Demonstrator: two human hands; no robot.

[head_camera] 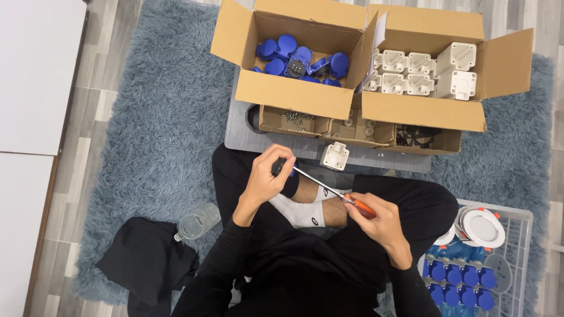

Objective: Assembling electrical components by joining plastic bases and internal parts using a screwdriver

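Two hands met over the crossed legs; the left hand (267, 176) pinched a small blue part (286, 168), the right hand (382, 220) closed on the orange-handled screwdriver (329, 189); its long axis ran near-right to far-left, tip at the part (screw hidden); a slipping tip could have jabbed the fingers.

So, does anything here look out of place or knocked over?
Only small things: a clear bottle lies on its side on the rug beside a crumpled black cloth, and one white part sits alone outside the boxes.
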